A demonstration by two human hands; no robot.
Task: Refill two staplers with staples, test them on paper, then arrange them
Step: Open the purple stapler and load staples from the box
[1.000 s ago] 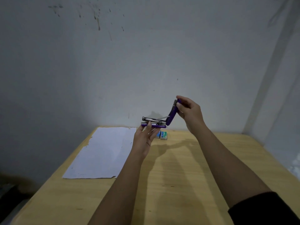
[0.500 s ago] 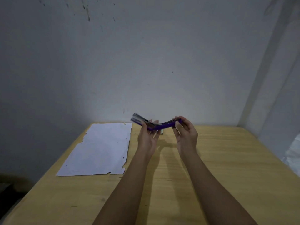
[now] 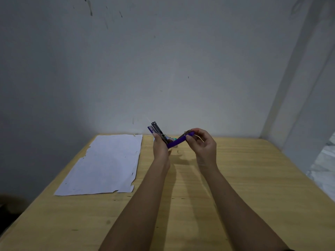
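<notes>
Paper sheet lies on the counter, left side near the wall. Both hands hold the opened stapler above the counter's far middle, right of the sheet.

The purple stapler is held up above the counter, swung wide open into a shallow V. Its base and metal staple channel slant up toward the left, the dark tip of the channel highest, while the purple top cover slopes up to the right from the hinge at the low middle. The left hand grips the base side; the right hand pinches the far end of the cover. A white sheet of paper with ragged, torn edges lies flat on the counter to the left, well apart. A small staple box sits behind the stapler, mostly hidden.
</notes>
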